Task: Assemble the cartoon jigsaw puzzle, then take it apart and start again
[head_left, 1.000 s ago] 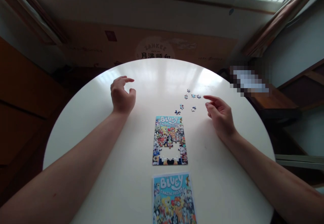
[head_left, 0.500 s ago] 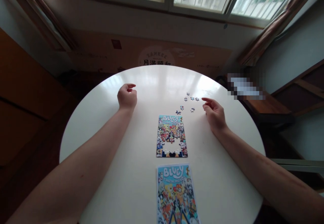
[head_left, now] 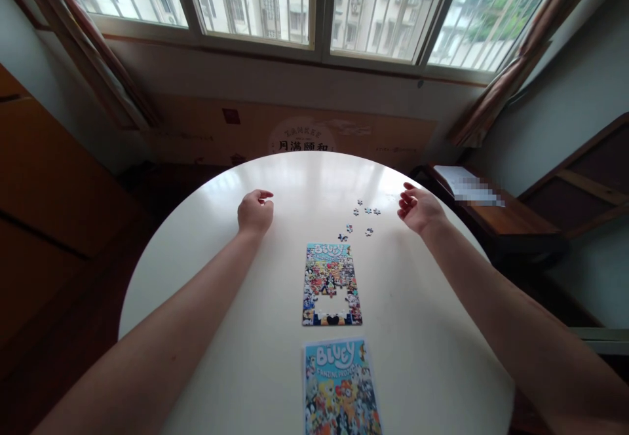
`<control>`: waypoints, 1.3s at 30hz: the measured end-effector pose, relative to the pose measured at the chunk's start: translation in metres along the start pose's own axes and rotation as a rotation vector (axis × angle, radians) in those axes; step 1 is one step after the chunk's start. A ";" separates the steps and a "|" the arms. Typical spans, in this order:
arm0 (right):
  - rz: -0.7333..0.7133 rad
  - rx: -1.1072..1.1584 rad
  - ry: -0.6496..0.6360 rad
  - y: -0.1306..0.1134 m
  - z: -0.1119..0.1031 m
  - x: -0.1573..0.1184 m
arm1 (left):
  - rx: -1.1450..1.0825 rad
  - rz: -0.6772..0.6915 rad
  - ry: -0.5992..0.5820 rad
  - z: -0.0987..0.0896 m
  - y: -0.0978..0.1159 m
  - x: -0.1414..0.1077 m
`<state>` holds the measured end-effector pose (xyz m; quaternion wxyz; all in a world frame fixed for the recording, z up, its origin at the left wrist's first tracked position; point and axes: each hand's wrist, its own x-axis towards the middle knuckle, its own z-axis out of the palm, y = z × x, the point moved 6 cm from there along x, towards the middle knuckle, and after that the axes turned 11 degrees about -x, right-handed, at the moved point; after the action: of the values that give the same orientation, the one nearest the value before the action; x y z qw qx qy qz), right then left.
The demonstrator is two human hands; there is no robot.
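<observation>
My left hand (head_left: pixel 255 212) is over the table's left side, loosely curled, with a gap between thumb and forefinger and nothing seen in it. Across the table, my right hand (head_left: pixel 417 208) is held with bent, parted fingers and holds nothing visible. Just left of it lie several loose jigsaw pieces (head_left: pixel 377 211), the hand not touching them. Nearer me is a partly assembled jigsaw puzzle (head_left: pixel 331 268) with a gap in its lower part. Below that lies a matching picture sheet (head_left: pixel 339 382), cut off by the bottom edge of the view.
The round white table (head_left: pixel 196 330) fills the middle of the view. Behind it, a long printed box (head_left: pixel 373 135) stands under the window (head_left: pixel 275 2). To the right is a wooden bench (head_left: pixel 472 215) with white paper on it.
The view has tilted up, showing more window. My right hand has lifted and turned away from the loose pieces, its fingers opening. My left hand stays curled; the puzzle looks the same.
</observation>
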<state>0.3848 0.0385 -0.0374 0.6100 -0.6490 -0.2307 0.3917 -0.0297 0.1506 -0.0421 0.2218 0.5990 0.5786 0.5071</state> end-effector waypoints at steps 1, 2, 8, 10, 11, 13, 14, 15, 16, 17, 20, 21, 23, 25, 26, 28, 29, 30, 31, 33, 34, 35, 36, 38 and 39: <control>0.003 0.024 0.010 -0.002 0.000 0.007 | 0.004 -0.001 -0.004 0.000 0.000 0.000; 0.006 0.045 0.019 -0.002 0.000 0.012 | 0.004 -0.003 -0.005 0.000 0.000 0.000; -0.003 0.085 0.050 0.018 -0.001 0.024 | -0.053 -0.025 0.015 -0.002 -0.004 0.001; -0.019 0.078 0.031 0.021 -0.002 0.024 | -0.073 -0.027 0.021 -0.003 -0.004 0.001; -0.027 0.073 0.019 0.021 -0.002 0.024 | -0.078 -0.027 0.023 -0.003 -0.004 0.001; -0.040 0.060 -0.004 0.019 -0.003 0.024 | -0.082 -0.022 0.024 -0.003 -0.003 0.001; -0.048 0.052 -0.014 0.019 -0.003 0.024 | -0.082 -0.020 0.023 -0.003 -0.003 0.001; -0.059 0.042 -0.021 0.018 -0.003 0.024 | -0.084 -0.018 0.022 -0.003 -0.002 0.001; -0.072 0.030 -0.025 0.017 -0.003 0.024 | -0.087 -0.018 0.020 -0.003 -0.002 0.001; -0.087 0.014 -0.025 0.017 -0.002 0.024 | -0.090 -0.019 0.018 -0.003 -0.002 0.001; -0.140 -0.053 0.023 0.017 -0.003 0.021 | -0.093 -0.019 0.013 -0.002 -0.002 0.001; -0.162 -0.082 0.054 0.017 -0.004 0.020 | -0.095 -0.013 0.013 -0.001 -0.002 0.001; -0.221 -0.144 0.127 0.016 -0.009 0.021 | -0.109 0.010 0.015 0.001 -0.002 0.002; -0.270 -0.199 0.169 0.017 -0.014 0.028 | -0.120 0.051 0.021 0.005 -0.002 0.003; -0.320 -0.231 0.196 0.016 -0.016 0.032 | -0.125 0.066 0.020 0.007 -0.003 0.004; -0.503 -0.376 0.264 0.011 -0.020 0.039 | -0.138 0.076 0.016 0.011 -0.005 0.005; -0.525 -0.416 0.270 0.012 -0.022 0.044 | -0.142 0.075 0.018 0.011 -0.006 0.005; -0.550 -0.447 0.269 0.013 -0.022 0.048 | -0.144 0.075 0.020 0.011 -0.005 0.005; -0.566 -0.463 0.264 0.014 -0.023 0.051 | -0.145 0.076 0.023 0.010 -0.005 0.005; -0.600 -0.472 0.256 0.015 -0.023 0.054 | -0.145 0.086 0.022 0.009 -0.003 0.004; -0.617 -0.469 0.256 0.015 -0.024 0.054 | -0.145 0.093 0.018 0.008 -0.002 0.004; -0.626 -0.464 0.258 0.015 -0.024 0.054 | -0.146 0.100 0.016 0.008 -0.001 0.004; -0.629 -0.458 0.262 0.015 -0.024 0.053 | -0.147 0.106 0.015 0.007 -0.001 0.004; -0.625 -0.456 0.272 0.015 -0.024 0.053 | -0.148 0.115 0.015 0.007 -0.002 0.005; -0.632 -0.462 0.279 0.014 -0.024 0.052 | -0.149 0.114 0.018 0.007 -0.002 0.005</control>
<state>0.4320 0.0622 -0.0639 0.5638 -0.7130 -0.4157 0.0315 -0.0255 0.1582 -0.0450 0.2311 0.6085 0.5062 0.5657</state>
